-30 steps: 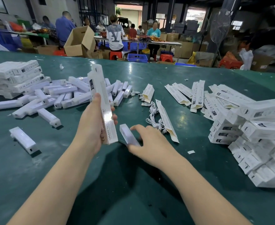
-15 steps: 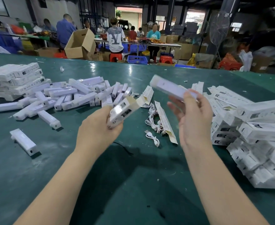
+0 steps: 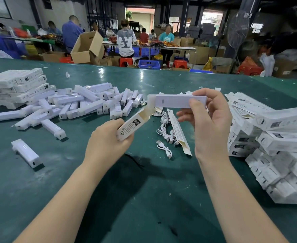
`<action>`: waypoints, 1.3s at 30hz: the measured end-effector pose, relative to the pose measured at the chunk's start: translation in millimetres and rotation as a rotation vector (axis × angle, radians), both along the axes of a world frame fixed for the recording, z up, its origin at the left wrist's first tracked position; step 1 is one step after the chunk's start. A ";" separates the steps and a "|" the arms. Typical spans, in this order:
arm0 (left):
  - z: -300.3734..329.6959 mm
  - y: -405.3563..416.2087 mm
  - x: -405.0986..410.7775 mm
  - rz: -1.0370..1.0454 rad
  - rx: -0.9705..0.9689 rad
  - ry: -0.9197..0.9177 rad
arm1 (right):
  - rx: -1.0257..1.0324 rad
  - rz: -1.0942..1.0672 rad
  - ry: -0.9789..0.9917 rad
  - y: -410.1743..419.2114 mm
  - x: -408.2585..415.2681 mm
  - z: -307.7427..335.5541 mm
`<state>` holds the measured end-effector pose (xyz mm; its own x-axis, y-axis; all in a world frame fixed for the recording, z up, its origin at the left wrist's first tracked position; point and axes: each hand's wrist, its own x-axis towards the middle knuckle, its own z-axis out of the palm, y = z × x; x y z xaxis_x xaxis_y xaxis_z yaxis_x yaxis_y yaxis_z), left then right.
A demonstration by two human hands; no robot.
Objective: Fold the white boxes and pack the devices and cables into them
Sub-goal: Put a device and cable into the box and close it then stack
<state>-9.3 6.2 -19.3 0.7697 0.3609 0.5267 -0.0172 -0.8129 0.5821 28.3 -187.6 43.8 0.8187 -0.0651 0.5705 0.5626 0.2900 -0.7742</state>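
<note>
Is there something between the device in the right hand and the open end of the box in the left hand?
Nothing visible. The device, pinched by the right hand, has its left end right at the open mouth of the box gripped by the left hand.

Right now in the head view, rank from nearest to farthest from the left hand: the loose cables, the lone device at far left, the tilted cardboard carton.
1. Loose cables, just right of the left hand.
2. Lone device, on the table's left.
3. Cardboard carton, beyond the table.
</note>
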 end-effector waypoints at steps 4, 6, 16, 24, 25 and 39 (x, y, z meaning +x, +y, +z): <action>1.9 -1.2 -3.7 0.005 -0.062 0.011 | -0.105 0.054 -0.016 1.9 0.8 -2.8; 3.1 -0.3 -4.8 0.027 -0.079 0.004 | -0.172 0.031 -0.003 1.5 2.9 -4.9; 6.8 -3.1 -5.6 0.058 0.130 0.065 | -0.449 -0.012 0.064 -10.9 14.0 -6.8; 6.5 -12.3 -4.7 -0.056 0.111 0.028 | -0.388 0.097 0.091 9.4 5.2 -18.2; 5.8 -13.6 -4.4 -0.066 0.081 0.022 | -0.487 0.039 0.024 12.7 5.0 -22.1; 16.3 -15.4 -6.8 -0.077 -0.531 -0.116 | -1.459 -0.180 0.282 12.2 32.1 -62.8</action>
